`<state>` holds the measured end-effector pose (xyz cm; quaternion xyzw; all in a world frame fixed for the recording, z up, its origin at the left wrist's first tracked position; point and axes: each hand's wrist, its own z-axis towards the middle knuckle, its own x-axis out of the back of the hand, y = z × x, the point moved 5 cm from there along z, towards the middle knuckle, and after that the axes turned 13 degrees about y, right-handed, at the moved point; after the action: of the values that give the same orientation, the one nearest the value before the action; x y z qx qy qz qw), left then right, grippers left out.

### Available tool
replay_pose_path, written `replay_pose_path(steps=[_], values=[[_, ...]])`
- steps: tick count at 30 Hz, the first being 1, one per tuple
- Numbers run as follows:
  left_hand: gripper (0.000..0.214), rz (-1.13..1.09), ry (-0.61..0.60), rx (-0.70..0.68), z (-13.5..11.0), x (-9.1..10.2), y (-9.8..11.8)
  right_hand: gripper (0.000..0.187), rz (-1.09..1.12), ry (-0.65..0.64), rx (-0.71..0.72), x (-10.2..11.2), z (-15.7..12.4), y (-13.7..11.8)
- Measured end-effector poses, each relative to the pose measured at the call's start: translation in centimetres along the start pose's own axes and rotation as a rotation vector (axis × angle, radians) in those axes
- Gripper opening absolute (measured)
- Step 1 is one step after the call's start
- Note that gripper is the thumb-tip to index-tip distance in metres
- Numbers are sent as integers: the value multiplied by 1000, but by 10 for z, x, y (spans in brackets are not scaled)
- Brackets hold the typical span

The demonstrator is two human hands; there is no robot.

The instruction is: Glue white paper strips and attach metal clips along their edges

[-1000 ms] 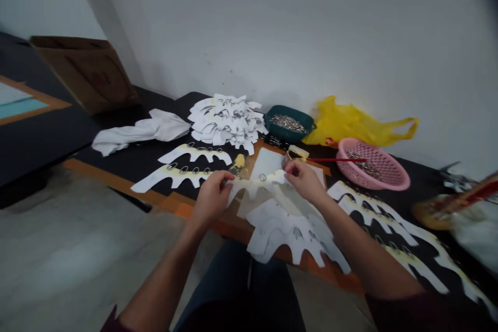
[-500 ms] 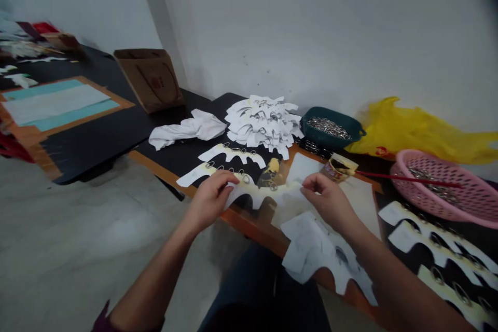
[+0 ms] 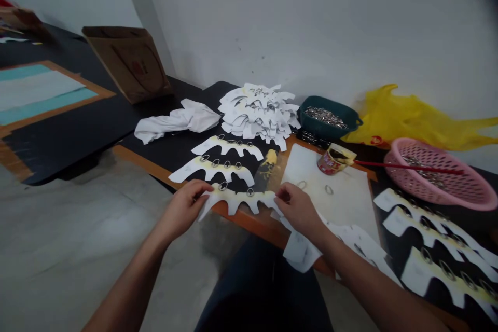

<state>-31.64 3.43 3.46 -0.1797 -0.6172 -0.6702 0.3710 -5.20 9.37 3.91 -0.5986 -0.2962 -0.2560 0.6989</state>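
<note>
Two hands: left hand [image 3: 182, 208] & right hand [image 3: 298, 211], fingers clamped on scalloped strip [image 3: 239, 198] ends.

I record both bare hands in view, held low and forward at about the same height, well apart from each other. My left hand [image 3: 182, 207] lies palm-down, knuckles up, fingers curled inward and the tips pinched against the thumb. My right hand [image 3: 298, 210] mirrors it: back of the hand upward, thumb and forefinger closed in a pinch that points toward the left. The left forearm [image 3: 132, 280] enters from the lower left and the right forearm [image 3: 369, 285] from the lower right. Both are bare and extended.
</note>
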Motion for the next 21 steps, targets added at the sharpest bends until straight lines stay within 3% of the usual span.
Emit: replay_pose_path(steps=[5, 8, 11, 15, 21], values=[[27, 223, 20, -57, 2, 4, -4, 5, -195, -48, 130, 3, 3, -6], [28, 437, 202, -131, 19, 15, -14, 8, -251, -65, 207, -1, 12, -22], [33, 604, 352, -116, 43, 21, -28, 5, -292, -124, 218, -15, 26, -37], [31, 611, 264, -79, 68, 12, -44, 12, -328, -182, 141, -40, 44, -45], [31, 624, 262, -76, 86, 17, -57, 15, -307, -200, 129, -61, 57, -52]])
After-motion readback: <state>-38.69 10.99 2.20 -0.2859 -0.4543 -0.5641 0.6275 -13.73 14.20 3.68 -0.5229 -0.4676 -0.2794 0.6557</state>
